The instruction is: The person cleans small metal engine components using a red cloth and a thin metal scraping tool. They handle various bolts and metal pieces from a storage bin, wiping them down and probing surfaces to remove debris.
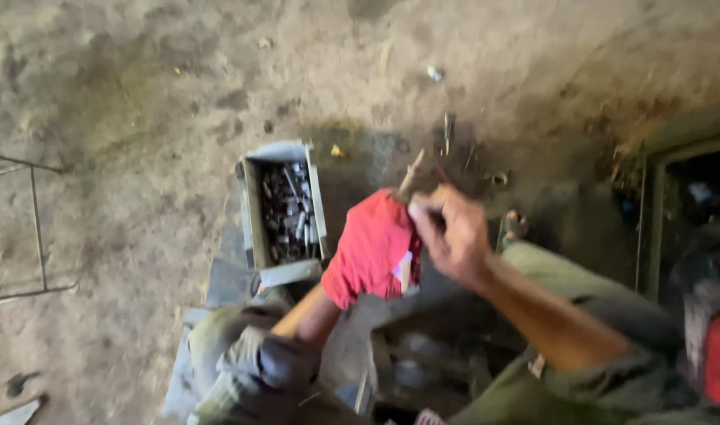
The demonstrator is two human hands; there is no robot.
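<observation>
The left hand (373, 250) is wrapped in a red rag (364, 264) that covers it wholly, so its fingers cannot be seen; whether it is closed or spread under the cloth cannot be told. A thin pale rod (411, 173) sticks up out of the top of the rag, tilted a little to the right. The right hand (452, 234) sits just right of the rag, touching it, with its fingers curled narrow near the base of the rod; the blur hides what, if anything, they pinch. The right forearm runs down and right from it to an olive sleeve (588, 370).

Just left of the rag lies 1 open grey metal box (253, 208) full of small shiny metal parts (289, 212). Beyond the hands, small bits lie on a dark oily patch of dirt floor (352, 157). Below the left forearm lie dark gloves (257, 366). Far left of the hands stands a thin wire frame (35, 224).
</observation>
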